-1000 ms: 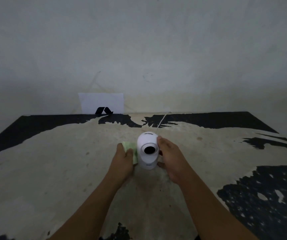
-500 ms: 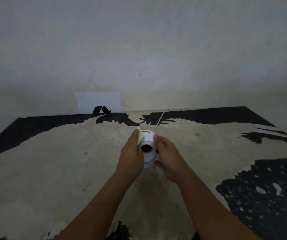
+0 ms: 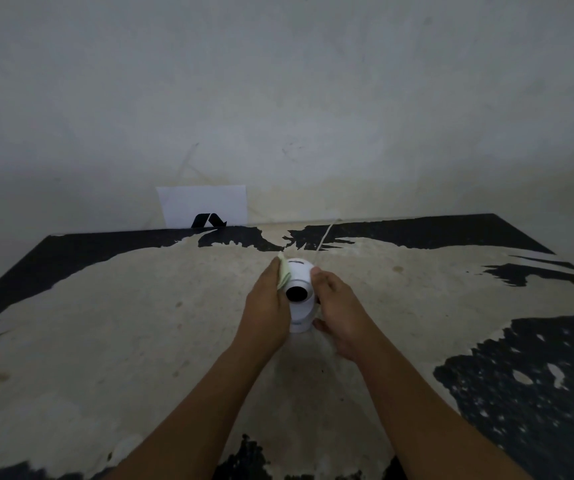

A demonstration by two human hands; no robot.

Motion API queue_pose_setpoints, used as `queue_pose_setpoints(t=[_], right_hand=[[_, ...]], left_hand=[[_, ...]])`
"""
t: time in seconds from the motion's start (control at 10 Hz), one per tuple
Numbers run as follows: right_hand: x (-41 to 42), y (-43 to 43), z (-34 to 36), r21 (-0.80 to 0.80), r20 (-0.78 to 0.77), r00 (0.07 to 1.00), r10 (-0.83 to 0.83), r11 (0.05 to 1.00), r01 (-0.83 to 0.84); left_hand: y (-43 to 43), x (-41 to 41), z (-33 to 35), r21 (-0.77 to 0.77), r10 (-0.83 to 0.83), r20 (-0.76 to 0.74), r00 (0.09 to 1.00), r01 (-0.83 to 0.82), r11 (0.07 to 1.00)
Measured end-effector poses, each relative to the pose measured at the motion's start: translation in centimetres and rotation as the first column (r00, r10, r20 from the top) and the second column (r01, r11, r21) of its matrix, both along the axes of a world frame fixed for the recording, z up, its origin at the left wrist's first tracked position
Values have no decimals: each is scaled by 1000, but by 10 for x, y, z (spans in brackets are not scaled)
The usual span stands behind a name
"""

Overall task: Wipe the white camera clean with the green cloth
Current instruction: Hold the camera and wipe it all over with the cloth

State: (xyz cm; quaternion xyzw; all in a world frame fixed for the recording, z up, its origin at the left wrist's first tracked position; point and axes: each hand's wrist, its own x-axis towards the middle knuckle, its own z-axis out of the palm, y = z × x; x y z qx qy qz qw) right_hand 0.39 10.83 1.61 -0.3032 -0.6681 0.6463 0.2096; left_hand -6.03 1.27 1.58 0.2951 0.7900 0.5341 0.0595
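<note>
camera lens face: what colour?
Black, a round disc on the white camera, seen in the head view.

The camera (image 3: 300, 299) is white with a round black lens. The cloth (image 3: 284, 273) is pale green. The table (image 3: 140, 323) is worn beige with ragged black patches. The paper sheet (image 3: 202, 202) is white with a black mark; the wall (image 3: 278, 98) is grey-white.

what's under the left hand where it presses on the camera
A folded green cloth sits between the left hand and the upper left side of the white camera. Only the cloth's top edge shows; the rest, and the camera surface beneath it, is covered.
</note>
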Motion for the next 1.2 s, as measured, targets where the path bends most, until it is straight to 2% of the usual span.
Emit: queue_pose_setpoints(t=[0.2,0.3,0.4,0.5,0.6,0.7,0.8,0.9,1.0,1.1,1.2], right_hand=[[-1,0,-1,45,15,1000,7,999,-8],[-2,0,-3,70,20,1000,11,997,-12],[-3,0,-5,98,11,1000,22,995,-23],[-2,2,-5,98,14,999,32,995,-33],[-2,2,-5,93,19,999,28,995,-30],[-3,1,-4,88,14,1000,20,996,-21],[-3,0,-4,106,19,1000,21,994,-23],[0,1,-3,122,39,999,36,992,-40],[2,2,0,111,31,998,49,993,-52],[12,0,12,255,-34,998,-62,964,68],[23,0,26,285,-145,988,-50,954,90]], left_hand=[[2,-1,-23,-111,42,91,995,-31,993],[-1,2,-23,-207,41,29,999,-35,978],[-4,3,0,-81,22,-46,999,-26,996],[-4,4,13,-57,-9,-124,992,2,998],[-9,9,8,-111,-10,-111,994,-2,994],[-12,13,-1,-179,2,-32,999,-8,984],[-20,21,-12,-295,-26,-17,1000,20,955],[-38,27,-14,-282,-73,92,993,96,954],[-51,31,-6,-88,-164,280,946,196,977],[-61,31,17,51,-255,343,904,253,966],[-60,28,34,51,-246,264,932,242,969]])
